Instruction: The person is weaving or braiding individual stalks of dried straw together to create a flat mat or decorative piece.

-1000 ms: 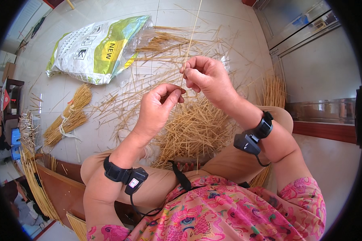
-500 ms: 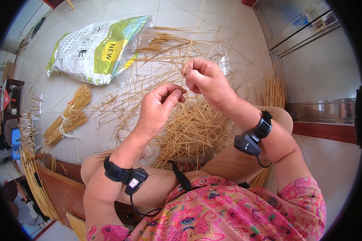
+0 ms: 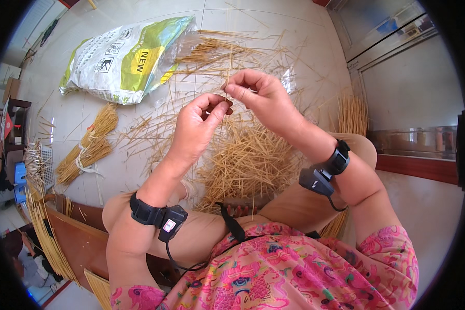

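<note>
Straw stalk (image 3: pixel 230 63), 1, in 2 hands (image 3: pixel 195 126) (image 3: pixel 266 98), above 1 straw heap (image 3: pixel 250 163).

- From my remote view I see a pale tiled floor (image 3: pixel 294 26), thin joint lines crossing it
- On it I make out a thick heap of straw (image 3: pixel 248 160), its short pieces lying crisscross
- Around that I see loose stalks (image 3: pixel 155 126) scattered, thinning outward
- To the left I spot a straw bundle (image 3: pixel 95 124) with pale ties
- Farther off I see a plump white-and-green bag (image 3: pixel 101 64) lying flat, with longer straws (image 3: pixel 204 53) at its clear end
</note>
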`<state>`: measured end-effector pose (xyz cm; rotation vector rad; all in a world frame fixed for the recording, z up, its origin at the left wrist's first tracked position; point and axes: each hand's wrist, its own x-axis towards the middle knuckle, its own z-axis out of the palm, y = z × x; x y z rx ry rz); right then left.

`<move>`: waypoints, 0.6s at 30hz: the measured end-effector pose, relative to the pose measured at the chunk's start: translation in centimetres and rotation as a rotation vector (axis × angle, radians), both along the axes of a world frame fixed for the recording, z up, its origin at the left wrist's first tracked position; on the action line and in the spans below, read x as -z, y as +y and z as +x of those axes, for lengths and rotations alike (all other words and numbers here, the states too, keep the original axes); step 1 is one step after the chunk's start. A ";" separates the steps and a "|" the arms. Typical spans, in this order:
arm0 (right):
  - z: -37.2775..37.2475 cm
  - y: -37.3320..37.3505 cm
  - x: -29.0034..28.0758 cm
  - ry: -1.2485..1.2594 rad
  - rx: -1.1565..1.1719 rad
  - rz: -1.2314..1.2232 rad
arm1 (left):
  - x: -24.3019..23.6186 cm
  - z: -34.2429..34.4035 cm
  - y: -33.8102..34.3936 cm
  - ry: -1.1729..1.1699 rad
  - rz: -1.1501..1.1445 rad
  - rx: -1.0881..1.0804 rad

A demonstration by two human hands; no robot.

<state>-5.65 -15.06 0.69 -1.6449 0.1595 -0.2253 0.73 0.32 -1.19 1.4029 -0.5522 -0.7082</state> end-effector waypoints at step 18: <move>-0.2 -9.3 -3.9 -0.360 0.678 -0.234 | 2.7 -0.1 1.2 -0.698 0.685 0.163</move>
